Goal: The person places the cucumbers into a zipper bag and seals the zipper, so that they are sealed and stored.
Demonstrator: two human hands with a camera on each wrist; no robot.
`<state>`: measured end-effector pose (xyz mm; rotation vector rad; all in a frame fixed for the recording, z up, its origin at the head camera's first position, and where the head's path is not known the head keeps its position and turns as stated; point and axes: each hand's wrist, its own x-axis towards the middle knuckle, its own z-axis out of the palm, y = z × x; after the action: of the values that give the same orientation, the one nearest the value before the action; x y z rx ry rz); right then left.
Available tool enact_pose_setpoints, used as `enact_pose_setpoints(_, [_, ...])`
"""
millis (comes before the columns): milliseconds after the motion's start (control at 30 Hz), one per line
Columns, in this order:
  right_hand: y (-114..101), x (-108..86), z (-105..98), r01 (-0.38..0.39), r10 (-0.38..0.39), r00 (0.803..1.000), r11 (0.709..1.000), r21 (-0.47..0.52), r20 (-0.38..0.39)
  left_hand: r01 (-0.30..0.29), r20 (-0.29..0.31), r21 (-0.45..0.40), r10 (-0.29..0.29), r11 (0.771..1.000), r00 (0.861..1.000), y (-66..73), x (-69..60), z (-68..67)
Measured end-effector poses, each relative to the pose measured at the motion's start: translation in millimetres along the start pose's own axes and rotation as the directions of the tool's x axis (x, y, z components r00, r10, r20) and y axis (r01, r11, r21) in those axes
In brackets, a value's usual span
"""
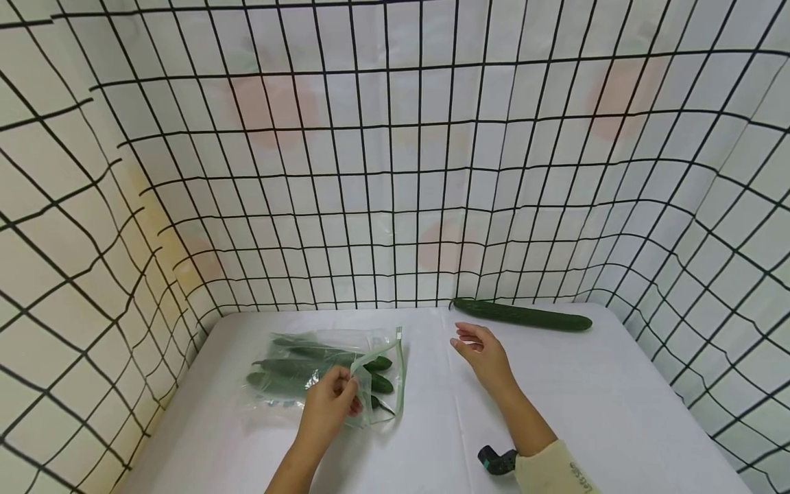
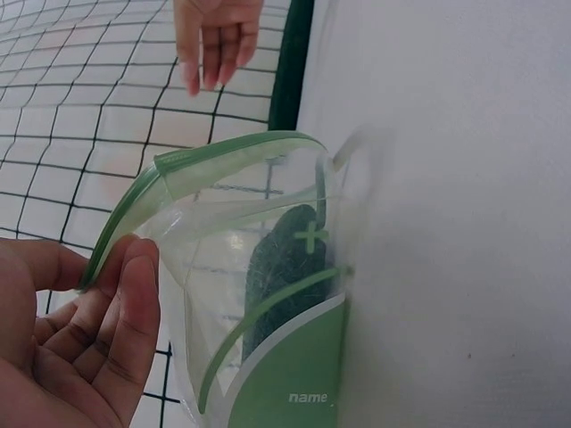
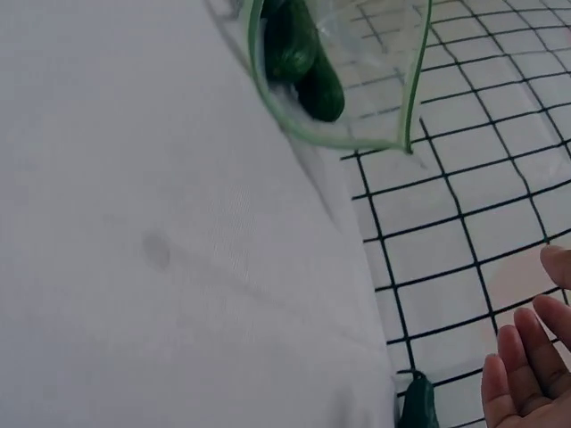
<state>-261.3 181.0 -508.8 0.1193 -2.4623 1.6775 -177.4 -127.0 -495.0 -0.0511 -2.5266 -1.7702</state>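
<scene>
A clear zip bag [image 1: 399,384] with a green rim lies on the left of the table, its mouth spread toward the right. Inside it are several cucumbers [image 1: 380,383]. My left hand [image 1: 330,401] pinches the bag's upper rim between thumb and fingers, as the left wrist view shows up close. My right hand [image 1: 490,360] hovers over the table with fingers loosely bent and holds nothing. Just beyond it, one long cucumber [image 1: 524,315] lies along the table's back edge. In the right wrist view the bagged cucumbers [image 3: 293,45] show their ends at the bag's mouth.
A white cloth covers the table [image 1: 426,439]. Black wire grid [image 1: 407,171] rises behind it and on both sides, with pale sheeting beyond. A small black device [image 1: 496,460] sits by the right sleeve [image 1: 552,472].
</scene>
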Motion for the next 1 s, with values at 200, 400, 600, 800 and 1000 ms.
enact_pose_setpoints(200, [13,7.1,-13,0.032,-0.032,0.999,0.997,-0.067,-0.006,-0.005,0.002,0.001,0.005,1.0,1.0,0.5,0.0,-0.1])
enact_pose_setpoints(400, [23,13.5,-28,0.013,-0.014,1.0,0.996,-0.093,-0.014,-0.004,-0.001,0.005,0.004,1.0,1.0,0.6,-0.2,0.0])
enact_pose_setpoints(600, [25,21.4,-44,-0.021,0.02,1.0,0.996,-0.09,-0.01,0.001,-0.007,0.002,-0.001,1.0,1.0,1.4,-1.1,0.1])
enact_pose_setpoints(800, [30,30.5,-59,-0.013,0.014,1.0,0.994,-0.11,0.007,0.011,-0.003,-0.013,-0.011,1.0,1.0,2.7,-1.4,-0.2])
enact_pose_setpoints(1000, [37,42.0,-70,-0.013,0.02,0.999,0.983,-0.183,0.034,0.021,-0.001,-0.016,-0.021,1.0,1.0,4.3,-1.7,-0.3])
